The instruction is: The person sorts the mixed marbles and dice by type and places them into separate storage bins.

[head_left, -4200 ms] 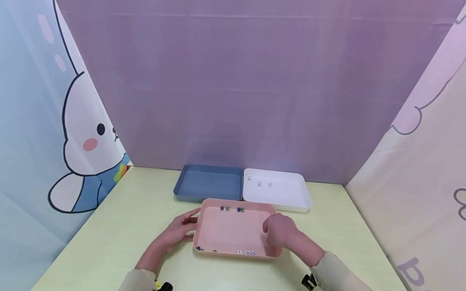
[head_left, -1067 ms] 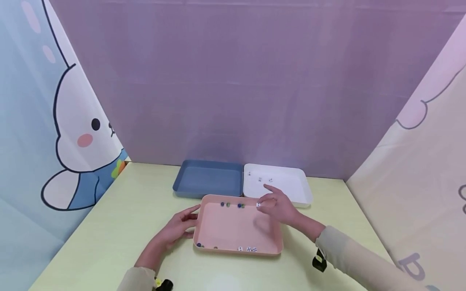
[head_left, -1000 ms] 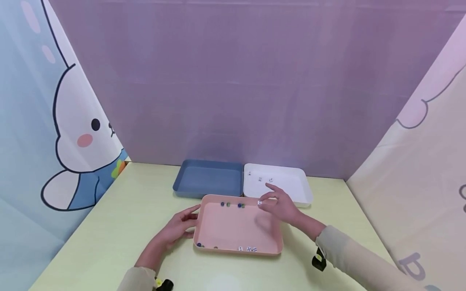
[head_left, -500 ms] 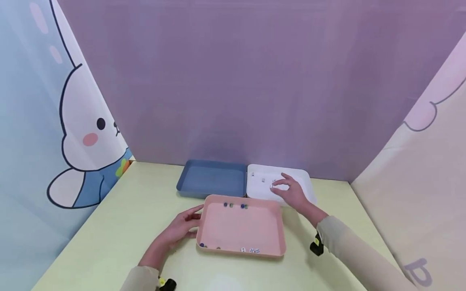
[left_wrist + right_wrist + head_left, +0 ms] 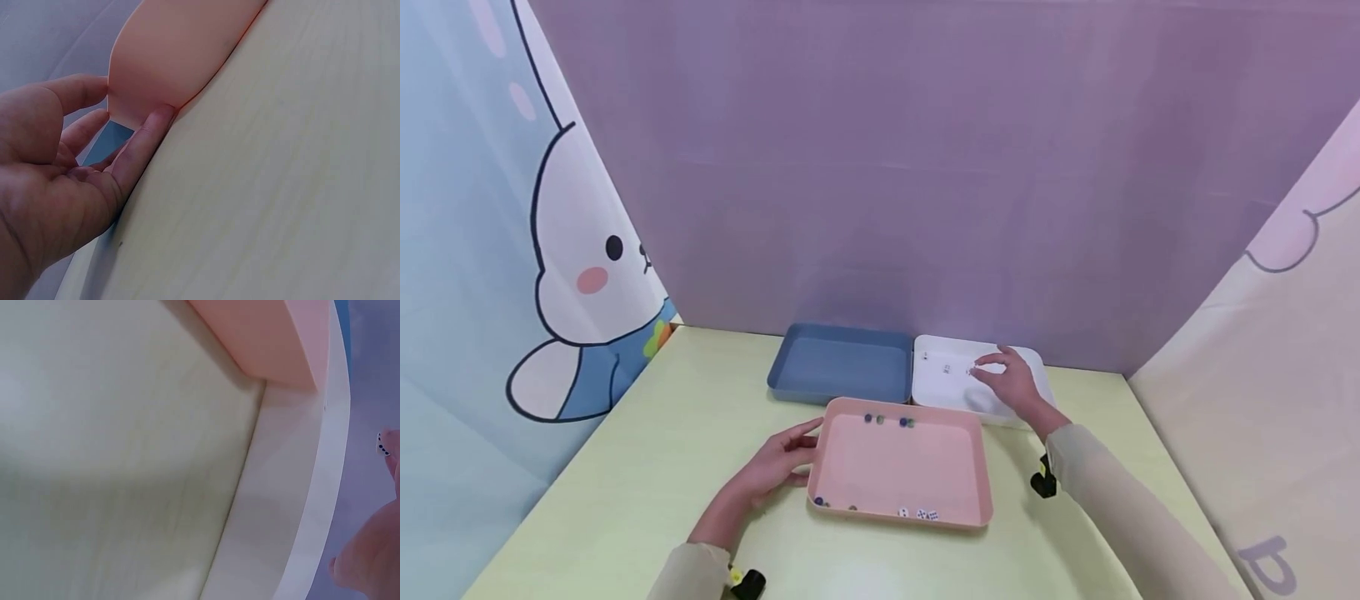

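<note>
My right hand (image 5: 1013, 385) is over the white tray (image 5: 940, 394), thumb and finger pinching a white die (image 5: 381, 445) with dark pips. Two more dice lie on that tray's left half, and the hand may cover others. My left hand (image 5: 775, 460) rests its fairly straight fingers against the left wall of the pink tray (image 5: 895, 467); in the left wrist view its fingertips touch the tray's side and corner. Inside the pink tray, three dice (image 5: 927, 515) sit along the near wall. Several small dark blue and green marbles (image 5: 907, 422) lie along its far wall and near-left corner.
A blue tray (image 5: 842, 364) stands left of the white one, side by side at the back of the pale table (image 5: 647, 467). The pink tray sits right in front of both. A purple cloth (image 5: 880, 167) hangs behind, with printed cloths at both sides.
My right hand has picked a die out of the pink tray and carried it forward and right, over the white tray. The left hand has stayed at the pink tray's left side.
</note>
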Tool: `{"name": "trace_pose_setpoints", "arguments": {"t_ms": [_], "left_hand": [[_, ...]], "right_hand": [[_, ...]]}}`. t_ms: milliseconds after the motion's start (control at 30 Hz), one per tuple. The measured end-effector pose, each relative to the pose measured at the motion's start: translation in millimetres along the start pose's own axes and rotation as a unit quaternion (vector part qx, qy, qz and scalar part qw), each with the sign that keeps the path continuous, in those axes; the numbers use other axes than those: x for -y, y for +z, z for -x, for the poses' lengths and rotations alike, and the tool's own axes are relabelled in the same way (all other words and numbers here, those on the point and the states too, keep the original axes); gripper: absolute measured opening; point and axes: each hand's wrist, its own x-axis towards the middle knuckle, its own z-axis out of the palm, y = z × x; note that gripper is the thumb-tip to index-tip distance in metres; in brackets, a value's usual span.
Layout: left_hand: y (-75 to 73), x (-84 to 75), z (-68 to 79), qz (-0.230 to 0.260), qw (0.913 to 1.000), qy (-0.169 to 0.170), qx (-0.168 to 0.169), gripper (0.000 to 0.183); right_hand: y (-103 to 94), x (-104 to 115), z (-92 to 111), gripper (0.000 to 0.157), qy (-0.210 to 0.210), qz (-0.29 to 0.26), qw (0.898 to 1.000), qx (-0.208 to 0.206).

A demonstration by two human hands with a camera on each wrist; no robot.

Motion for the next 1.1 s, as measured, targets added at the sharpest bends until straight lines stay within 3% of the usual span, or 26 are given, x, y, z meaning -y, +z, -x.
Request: {"name": "trace_pose_setpoints", "arguments": {"t_ms": [233, 500, 733, 1100], "left_hand": [[0.0, -3.8, 2.1, -0.001, 1.0000, 0.001, 0.003, 0.059], [0.8, -4.4, 2.2, -0.005, 1.0000, -0.001, -0.004, 0.059], [1.7, -1.8, 3.0, -0.002, 1.0000, -0.002, 0.001, 0.058], [3.0, 1.4, -0.2, -0.004, 1.0000, -0.001, -0.003, 0.059]], "right_hand": [[-6.4, -5, -14, 0.027, 0.036, -0.009, 0.999, -0.009], [-10.4, -11, -22, 0.027, 0.053, 0.027, 0.998, -0.031], [-13.8, -19, -21, 0.032, 0.094, 0.045, 0.994, -0.014], [-7.9, -30, -29, 0.034, 0.097, 0.078, 0.992, -0.015]]}}
